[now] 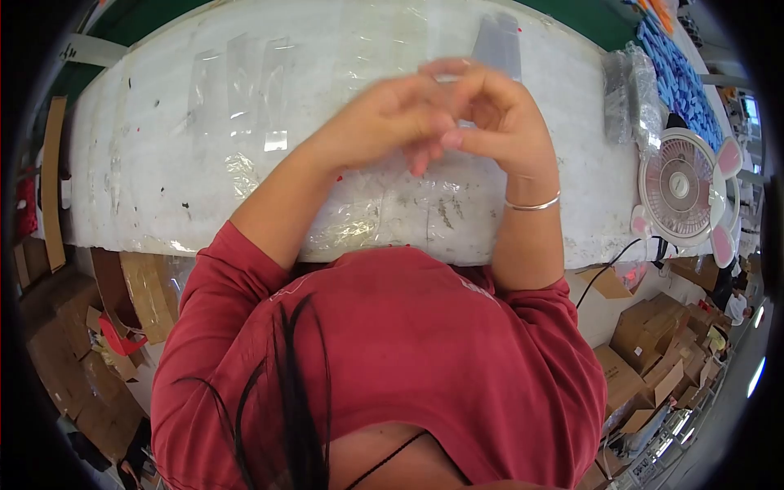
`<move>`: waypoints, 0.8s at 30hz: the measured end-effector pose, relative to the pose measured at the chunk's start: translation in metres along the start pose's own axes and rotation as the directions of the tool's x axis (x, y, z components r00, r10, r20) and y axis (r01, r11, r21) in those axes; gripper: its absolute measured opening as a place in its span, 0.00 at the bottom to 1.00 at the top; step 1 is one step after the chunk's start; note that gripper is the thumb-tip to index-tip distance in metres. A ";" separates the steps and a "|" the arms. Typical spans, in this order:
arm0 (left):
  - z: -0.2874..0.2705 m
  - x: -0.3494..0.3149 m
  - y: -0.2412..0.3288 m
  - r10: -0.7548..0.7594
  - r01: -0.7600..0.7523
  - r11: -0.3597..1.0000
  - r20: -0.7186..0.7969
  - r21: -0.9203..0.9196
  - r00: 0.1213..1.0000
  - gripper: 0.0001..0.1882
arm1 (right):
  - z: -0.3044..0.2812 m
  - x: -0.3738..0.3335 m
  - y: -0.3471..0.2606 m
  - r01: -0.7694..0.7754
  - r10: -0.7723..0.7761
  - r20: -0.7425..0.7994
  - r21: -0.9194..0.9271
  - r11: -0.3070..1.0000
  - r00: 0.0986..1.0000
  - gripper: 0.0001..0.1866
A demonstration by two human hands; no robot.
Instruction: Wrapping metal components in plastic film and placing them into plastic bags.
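Observation:
My left hand [388, 118] and my right hand [506, 110] meet above the white-covered table [147, 196], in front of my chest. Motion blurs the fingertips where the two hands overlap. On the right hand, thumb and curved forefinger stand apart with a gap between them, and I see nothing held there. The left hand's fingers are too smeared and overlapped to read, and anything between the hands cannot be made out. Just beyond the right hand lies a stack of clear, greyish plastic pieces [498, 45]. Several flat clear plastic strips [278, 90] lie at the back left.
A white and pink fan [679, 186] stands at the table's right edge, its black cable [606, 269] hanging down. Clear plastic-wrapped bundles [633, 98] and a blue pile [678, 77] are behind it. Cardboard boxes [649, 331] crowd the floor on both sides.

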State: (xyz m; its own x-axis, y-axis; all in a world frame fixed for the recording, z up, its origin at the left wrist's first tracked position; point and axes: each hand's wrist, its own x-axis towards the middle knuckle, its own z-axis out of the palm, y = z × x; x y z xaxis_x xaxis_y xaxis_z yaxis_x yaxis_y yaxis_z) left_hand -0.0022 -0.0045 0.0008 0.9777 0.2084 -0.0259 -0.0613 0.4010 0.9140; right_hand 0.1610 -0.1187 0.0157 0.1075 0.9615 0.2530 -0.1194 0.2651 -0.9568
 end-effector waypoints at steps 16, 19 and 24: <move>0.006 0.006 0.008 0.444 -0.474 0.878 -0.481 0.065 0.756 0.26 | 0.054 0.007 0.006 -0.138 0.010 -0.309 -0.396 0.908 0.951 0.40; 0.007 0.001 0.009 0.439 -0.405 0.898 -0.293 0.169 0.849 0.27 | 0.044 0.013 0.008 0.170 -0.315 -0.355 -0.385 0.907 0.880 0.36; 0.010 0.007 0.000 0.486 -0.470 0.871 -0.105 0.141 0.868 0.25 | 0.027 0.013 0.007 0.159 -0.217 -0.199 -0.273 0.949 0.956 0.31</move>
State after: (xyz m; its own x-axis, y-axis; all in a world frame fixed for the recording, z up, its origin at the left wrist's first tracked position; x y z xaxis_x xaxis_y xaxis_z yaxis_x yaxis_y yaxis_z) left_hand 0.0070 -0.0115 0.0049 0.7977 0.4691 0.3791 -0.4850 0.1252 0.8655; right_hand 0.1351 -0.1027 0.0162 0.3253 0.8466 0.4213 0.1730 0.3847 -0.9067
